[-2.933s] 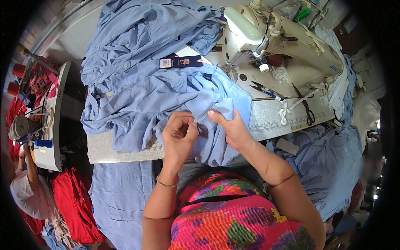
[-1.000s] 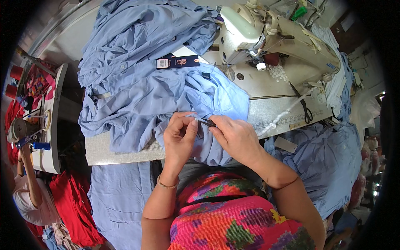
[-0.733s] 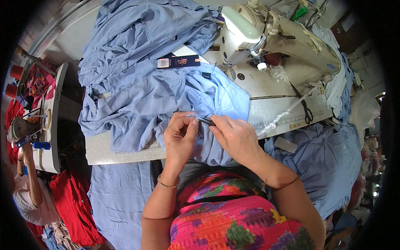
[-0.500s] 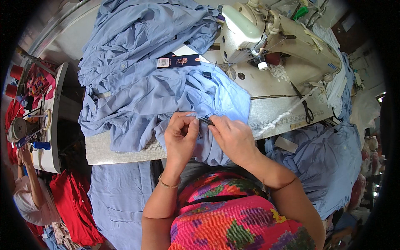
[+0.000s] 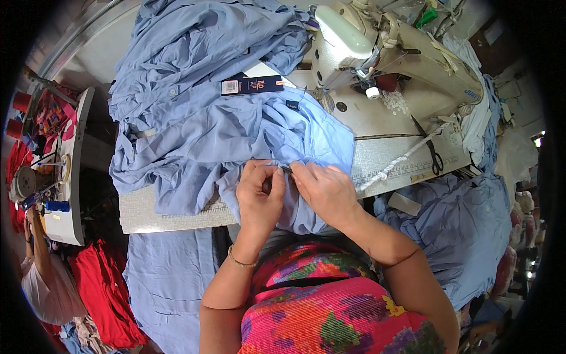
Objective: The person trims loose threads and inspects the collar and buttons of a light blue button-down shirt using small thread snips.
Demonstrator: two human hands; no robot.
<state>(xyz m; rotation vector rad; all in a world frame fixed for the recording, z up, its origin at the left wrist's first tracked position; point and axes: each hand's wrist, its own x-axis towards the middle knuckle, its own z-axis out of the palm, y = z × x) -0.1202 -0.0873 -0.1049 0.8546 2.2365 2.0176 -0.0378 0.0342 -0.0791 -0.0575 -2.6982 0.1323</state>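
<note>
A: Your sewing table [image 5: 389, 159] fills mid-frame, with the sewing machine [image 5: 377, 53] at the upper right.

B: The blue shirt [image 5: 200, 118] is heaped across it, its edge at centre.

A: Your left hand [image 5: 259, 197] pinches that edge; your right hand [image 5: 324, 189] grips a small dark tool [image 5: 286, 169].

B: Careful: I'd guess that tool could nick the cloth if the fold slips.

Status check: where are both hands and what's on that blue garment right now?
Left hand pinching the blue shirt at the table edge. Right hand pressing a small dark tool to the fold. Sewing machine behind, apart; nothing blocking.
</note>
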